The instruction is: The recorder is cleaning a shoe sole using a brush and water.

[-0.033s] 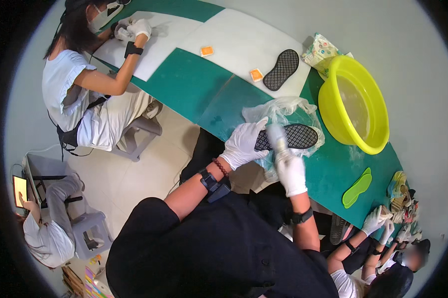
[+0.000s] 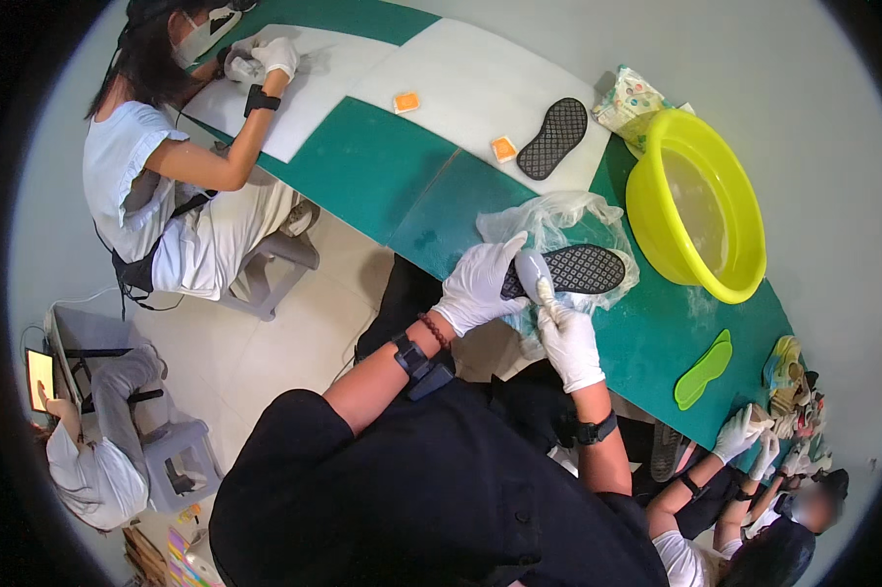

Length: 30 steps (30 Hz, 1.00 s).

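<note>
My left hand (image 2: 480, 287), in a white glove, grips the left end of a black shoe sole (image 2: 583, 269), whose diamond-patterned tread faces up. With my right hand (image 2: 570, 344), also gloved, I hold a pale, oval-headed tool (image 2: 532, 271) by its handle. Its head lies against the sole beside my left fingers; its underside is hidden. A crumpled clear plastic bag (image 2: 578, 210) spreads beneath and behind the sole at the table edge. Further back, a second black sole (image 2: 554, 139) rests on a white sheet (image 2: 460, 73).
A yellow-green basin (image 2: 644, 201) stands at right, by a patterned packet (image 2: 636, 98). Two orange packets (image 2: 407, 102) and a green insole (image 2: 703, 370) lie on the green table (image 2: 362, 157). One person (image 2: 167, 166) works at far left; others with gloved hands (image 2: 739, 432) sit lower right.
The tool's head has shifted slightly left along the sole, toward my left fingers, and now appears sharp rather than blurred. My left hand and the sole have stayed in place.
</note>
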Tool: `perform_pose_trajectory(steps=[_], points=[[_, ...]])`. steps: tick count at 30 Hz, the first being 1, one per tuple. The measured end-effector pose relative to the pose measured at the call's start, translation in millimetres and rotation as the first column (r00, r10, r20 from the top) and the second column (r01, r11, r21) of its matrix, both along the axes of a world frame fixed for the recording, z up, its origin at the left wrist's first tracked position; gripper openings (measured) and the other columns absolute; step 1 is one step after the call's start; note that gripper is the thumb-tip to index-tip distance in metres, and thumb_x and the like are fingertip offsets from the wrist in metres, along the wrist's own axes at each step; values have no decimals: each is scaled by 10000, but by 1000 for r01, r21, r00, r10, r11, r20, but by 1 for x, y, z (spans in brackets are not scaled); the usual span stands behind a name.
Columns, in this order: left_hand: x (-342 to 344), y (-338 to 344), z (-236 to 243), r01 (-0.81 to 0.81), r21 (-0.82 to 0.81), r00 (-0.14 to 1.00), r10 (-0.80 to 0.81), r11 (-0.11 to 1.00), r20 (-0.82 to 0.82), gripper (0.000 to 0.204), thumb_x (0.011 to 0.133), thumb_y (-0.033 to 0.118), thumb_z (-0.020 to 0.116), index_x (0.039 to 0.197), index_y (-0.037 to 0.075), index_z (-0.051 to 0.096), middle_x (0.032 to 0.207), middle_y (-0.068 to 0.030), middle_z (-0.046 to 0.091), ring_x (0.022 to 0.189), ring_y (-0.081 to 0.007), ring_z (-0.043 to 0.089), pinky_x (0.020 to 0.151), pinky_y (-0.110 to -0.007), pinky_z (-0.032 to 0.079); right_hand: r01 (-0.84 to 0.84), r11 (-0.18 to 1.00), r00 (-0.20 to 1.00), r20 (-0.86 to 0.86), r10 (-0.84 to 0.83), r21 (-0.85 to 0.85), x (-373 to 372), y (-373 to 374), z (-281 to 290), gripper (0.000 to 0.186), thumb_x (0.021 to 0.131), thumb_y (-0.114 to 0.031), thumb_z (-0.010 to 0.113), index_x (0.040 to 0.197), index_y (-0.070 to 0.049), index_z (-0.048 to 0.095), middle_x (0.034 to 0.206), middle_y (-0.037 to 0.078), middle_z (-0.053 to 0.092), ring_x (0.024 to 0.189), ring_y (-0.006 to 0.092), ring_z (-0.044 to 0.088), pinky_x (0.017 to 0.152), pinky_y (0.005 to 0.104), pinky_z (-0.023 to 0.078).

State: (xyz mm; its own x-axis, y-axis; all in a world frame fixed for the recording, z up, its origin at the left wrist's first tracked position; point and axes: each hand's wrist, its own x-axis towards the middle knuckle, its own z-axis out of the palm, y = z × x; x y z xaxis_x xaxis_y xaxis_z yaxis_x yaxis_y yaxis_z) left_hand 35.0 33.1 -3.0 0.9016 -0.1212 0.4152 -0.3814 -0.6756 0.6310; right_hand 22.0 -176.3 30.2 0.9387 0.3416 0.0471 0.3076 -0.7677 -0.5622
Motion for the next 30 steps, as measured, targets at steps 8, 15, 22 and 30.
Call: perform_pose_trajectory(steps=[8,15,22,30], points=[[1,1,3,25,-2,995,-25,1000,-99,934,694,339,848,1482,87,416,1229,-92,611,1147,-311,567,1029,-416,411,252,968,967,43,-252,-10,-3,2,4,338,960,-349,605,1096,-74,749,798,279,665,761,476,669,685,521,543],[2,-1,7,20,81,1000,-19,997,-15,893,700,382,833,1450,87,449,1191,-108,611,1126,-323,576,993,-433,438,452,873,843,232,-485,181,35,-100,-25,402,1005,-199,549,1379,-59,600,1097,243,720,933,372,734,745,451,561],[-3,0,13,58,230,997,-69,972,39,792,758,395,802,1413,64,504,1165,-130,633,1070,-333,601,961,-436,465,599,326,773,-422,-474,731,-23,-128,-31,482,1008,-141,595,1482,-102,517,833,-67,625,481,2,326,415,176,276],[6,-15,34,119,469,991,-77,875,-106,647,816,263,690,1394,39,504,950,-154,687,841,-341,677,763,-441,551,565,313,797,-407,-446,764,-26,-112,-18,472,1022,-80,545,1492,-87,500,808,-105,576,517,-6,317,446,170,287]])
